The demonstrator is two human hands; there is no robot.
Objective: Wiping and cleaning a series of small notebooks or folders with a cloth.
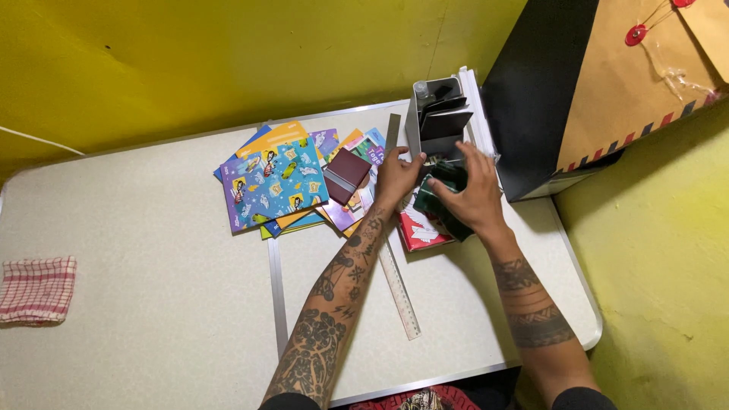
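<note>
Checked cloth [36, 288] at table [152, 304] left edge, bright paper sheets [273, 182] mid-back, ruler [396, 285] beside. Left hand [396, 176] fingers closed on dark green sheet [440, 199] near back right corner, right hand [474, 193] curled pinching it; keep edges aligned, press crease flat

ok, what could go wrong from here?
1. Both hands, left and right, work on the dark green paper close against the grey stand; a nudge might tip it.
2. The ruler lies under the left forearm, so an arm shift could drag it toward the table's edge.
3. The fanned stack of coloured sheets sits beside the left hand and could be scattered.
</note>
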